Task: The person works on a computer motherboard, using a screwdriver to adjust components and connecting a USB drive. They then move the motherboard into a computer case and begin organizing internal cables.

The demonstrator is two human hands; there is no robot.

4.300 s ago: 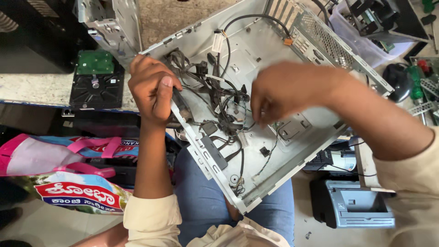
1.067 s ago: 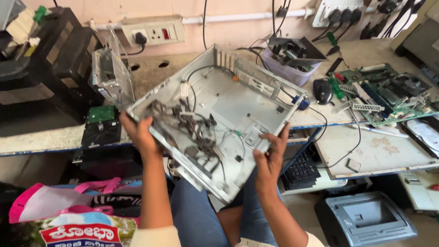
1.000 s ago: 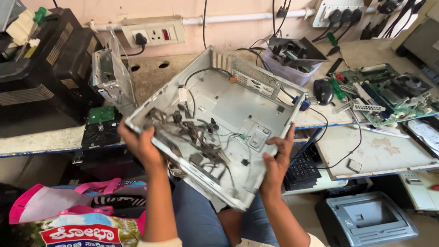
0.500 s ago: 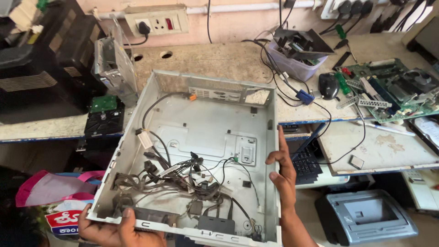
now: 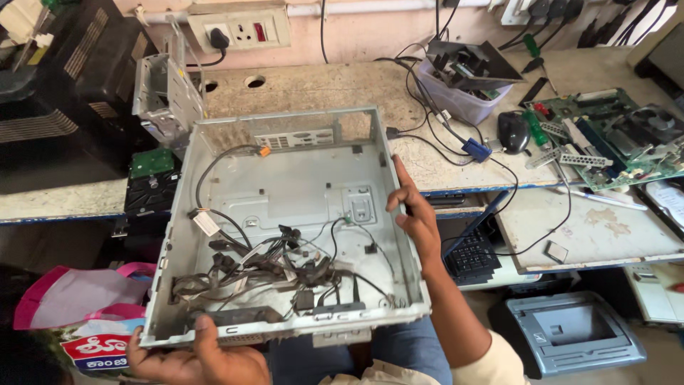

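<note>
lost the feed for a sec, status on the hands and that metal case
Left hand grips near edge of computer case. Right hand on its right wall. Case open side up over lap, loose cables inside. Workbench just beyond.

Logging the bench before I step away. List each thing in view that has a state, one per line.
Computer case: open, gutted, loose cables inside, held by both hands.
Left hand: gripping the case's near edge.
Right hand: gripping the case's right wall.
Wall socket: one plug in.
Green circuit board: bare, flat on the bench.
Mouse: resting on the bench.
</note>
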